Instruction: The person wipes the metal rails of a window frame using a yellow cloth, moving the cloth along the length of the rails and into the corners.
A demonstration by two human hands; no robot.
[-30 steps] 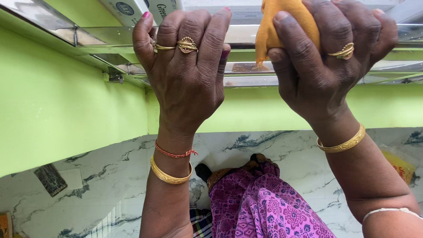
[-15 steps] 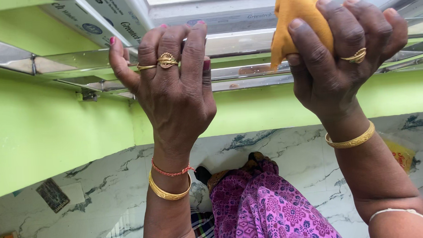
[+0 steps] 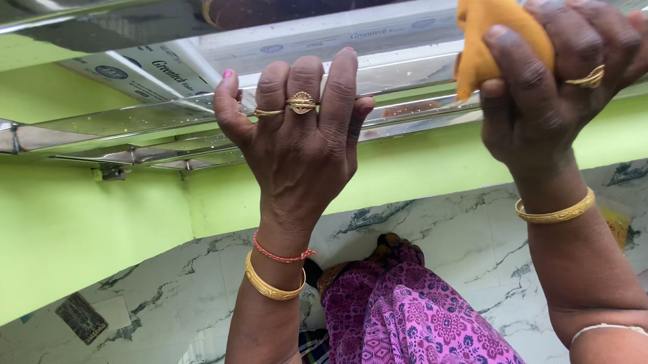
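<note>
— Head view: what has the right hand (image 3: 553, 99) got?

— Its fingers are curled tight round a bunched orange cloth (image 3: 488, 29), pressed up against the shiny steel rail (image 3: 407, 73). The cloth's loose corner hangs down and left.

— And the rail's long axis?

— It runs left to right, rising slightly rightward, above the green wall (image 3: 86, 229).

— The left hand (image 3: 300, 143)?

— Fingers hooked over that rail, gripping it, well apart from the cloth.
</note>
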